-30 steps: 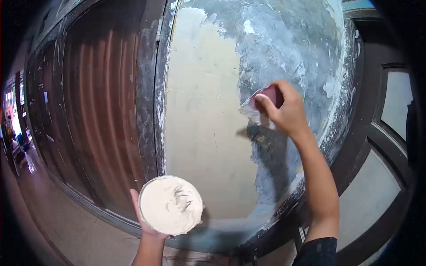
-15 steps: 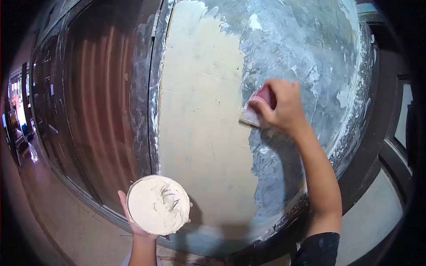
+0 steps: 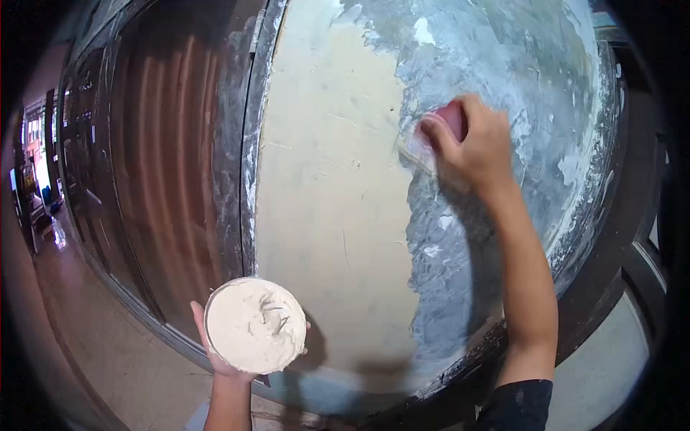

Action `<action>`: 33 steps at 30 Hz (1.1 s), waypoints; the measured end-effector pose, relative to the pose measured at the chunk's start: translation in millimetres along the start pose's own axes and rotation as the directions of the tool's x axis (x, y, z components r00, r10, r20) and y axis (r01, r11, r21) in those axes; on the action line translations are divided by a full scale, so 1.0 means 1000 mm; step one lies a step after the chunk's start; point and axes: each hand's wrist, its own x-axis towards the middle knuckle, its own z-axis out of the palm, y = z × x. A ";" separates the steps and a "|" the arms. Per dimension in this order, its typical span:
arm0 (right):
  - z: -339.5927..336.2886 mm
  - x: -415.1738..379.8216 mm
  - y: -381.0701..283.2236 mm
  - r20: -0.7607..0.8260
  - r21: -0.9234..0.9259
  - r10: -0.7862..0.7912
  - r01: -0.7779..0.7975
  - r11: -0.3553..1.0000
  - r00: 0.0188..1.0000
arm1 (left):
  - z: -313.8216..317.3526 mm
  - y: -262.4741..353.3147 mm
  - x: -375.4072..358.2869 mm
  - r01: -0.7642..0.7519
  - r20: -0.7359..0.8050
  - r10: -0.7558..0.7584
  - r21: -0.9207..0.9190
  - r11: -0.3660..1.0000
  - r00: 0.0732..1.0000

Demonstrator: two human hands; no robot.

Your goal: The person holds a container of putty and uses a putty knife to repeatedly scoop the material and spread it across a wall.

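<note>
In my right hand (image 3: pixel 480 147) is a putty scraper with a pinkish-red grip (image 3: pixel 453 121), its pale edge blurred against the wall just right of the cream coat. My fingers are closed round it. Below and to the left, my left hand (image 3: pixel 228 368) supports a round bowl (image 3: pixel 207 332) from underneath, fingers wrapped about its side. Thick cream putty (image 3: pixel 244 327) fills the bowl, with a stirred hollow right of its middle. Smooth cream putty (image 3: pixel 330 194) covers the left part of the wall panel; its ragged right border meets bare grey-blue surface (image 3: pixel 474 79).
Left of the panel stands a dark frame with a brown, ribbed-looking panel (image 3: pixel 169 165). A tiled floor (image 3: pixel 115 345) runs along the lower left toward a bright opening. Dark framework with pale panels (image 3: pixel 611 359) borders the right side.
My right hand and the scraper have moved up and slightly right along the ragged putty border. The bowl in my left hand stays nearly in place, and the view has shifted slightly.
</note>
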 end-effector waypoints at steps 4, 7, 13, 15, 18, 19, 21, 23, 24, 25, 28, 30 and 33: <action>-0.012 0.003 0.000 0.090 0.084 0.125 -0.133 0.988 0.988 | 0.003 -0.001 0.001 -0.014 0.072 0.020 -0.082 0.997 0.997; -0.006 -0.027 -0.022 0.179 0.132 -0.089 0.065 0.989 0.980 | 0.008 -0.001 0.003 -0.018 0.082 0.024 -0.066 0.998 0.996; -0.005 0.008 0.003 -0.002 0.019 0.156 -0.156 0.988 0.988 | 0.017 -0.001 0.002 -0.016 0.073 0.019 -0.032 0.999 0.997; -0.013 0.000 -0.005 0.129 0.090 0.145 -0.158 0.983 0.981 | 0.022 0.001 -0.002 -0.012 0.071 0.013 -0.007 1.000 0.997; 0.005 -0.033 -0.020 0.117 0.075 -0.117 0.109 0.991 0.986 | 0.023 0.002 -0.005 -0.038 0.052 0.037 0.031 0.999 0.998; 0.007 -0.029 -0.017 0.091 0.065 -0.061 0.055 0.996 0.994 | 0.022 0.002 -0.006 -0.049 0.043 0.047 0.034 0.998 0.998; 0.002 -0.006 -0.009 0.046 -0.027 0.114 -0.113 0.993 0.992 | 0.030 0.004 -0.005 -0.020 0.106 0.011 0.083 0.996 0.994; -0.011 0.015 0.003 0.003 0.136 0.272 -0.270 0.953 0.962 | 0.041 0.003 -0.007 -0.005 0.102 -0.002 0.063 0.998 0.995; -0.019 0.023 0.006 -0.019 0.298 0.420 -0.396 0.868 0.907 | 0.045 0.001 -0.007 -0.018 0.065 0.013 0.074 0.997 0.998; -0.031 0.027 -0.002 -0.018 0.296 0.421 -0.397 0.869 0.907 | 0.047 0.000 -0.006 -0.031 0.028 0.028 0.083 0.996 0.999; -0.066 0.013 -0.034 -0.016 0.607 0.364 -0.280 0.743 0.931 | 0.048 -0.001 0.000 -0.079 -0.002 0.080 0.054 0.995 0.997; -0.087 0.002 -0.051 0.069 0.537 0.037 -0.069 0.841 0.997 | 0.048 -0.001 0.004 -0.094 -0.010 0.095 0.055 0.994 0.995; -0.098 -0.020 -0.089 0.239 0.572 -0.442 0.242 0.784 0.865 | 0.056 0.000 0.007 -0.075 0.002 0.075 0.070 0.995 0.997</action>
